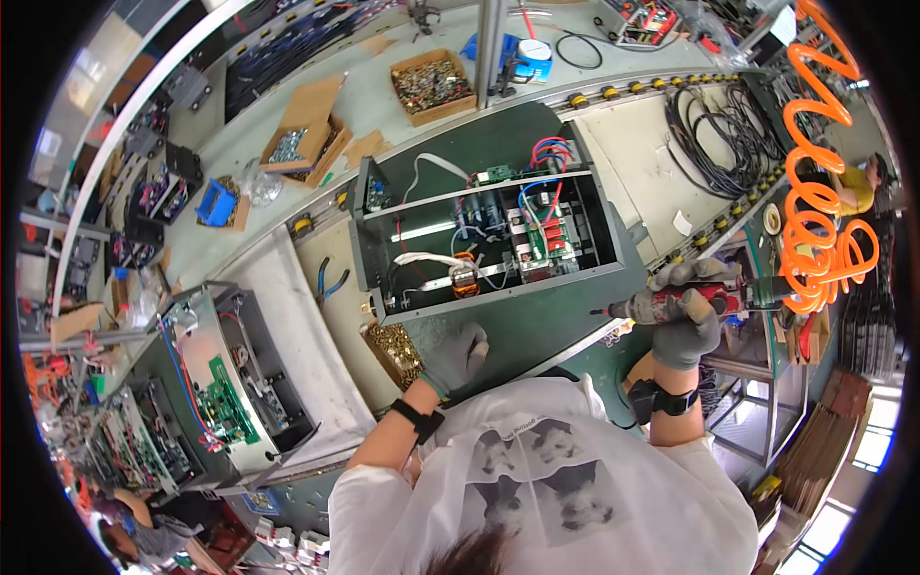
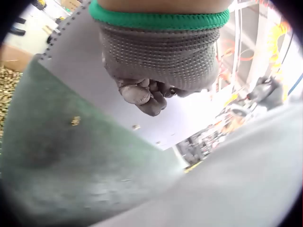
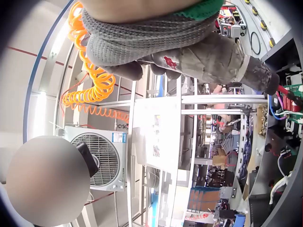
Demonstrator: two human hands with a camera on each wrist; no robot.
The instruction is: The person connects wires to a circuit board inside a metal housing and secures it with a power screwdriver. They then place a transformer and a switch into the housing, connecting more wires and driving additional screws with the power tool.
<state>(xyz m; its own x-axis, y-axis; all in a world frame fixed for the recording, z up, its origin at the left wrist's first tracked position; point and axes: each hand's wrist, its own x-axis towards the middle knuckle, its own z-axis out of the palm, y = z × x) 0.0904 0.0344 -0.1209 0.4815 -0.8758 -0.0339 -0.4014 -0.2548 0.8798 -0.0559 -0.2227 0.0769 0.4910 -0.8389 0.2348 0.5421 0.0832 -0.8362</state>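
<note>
My gloved right hand [image 1: 688, 316] grips a red and grey power screwdriver [image 1: 661, 305], its bit pointing left toward the open metal equipment case [image 1: 498, 292]. My other hand [image 1: 458, 355], the left, is gloved too, with fingers curled in near the case's front side and beside a box of brass screws [image 1: 393, 353]. In the left wrist view those curled fingers [image 2: 144, 97] hide the palm, and I cannot tell whether something small is inside. Wiring, a copper coil [image 1: 465, 276] and a green circuit board [image 1: 556, 237] fill the case.
Pliers [image 1: 332, 280] lie left of the case. Behind it are cartons of fasteners [image 1: 431, 81]. An orange coiled hose [image 1: 815, 192] hangs at right, near a bundle of black cable [image 1: 719, 134]. Another case with boards [image 1: 225, 383] stands at left. Loose brass screws [image 2: 75, 121] lie on the green surface.
</note>
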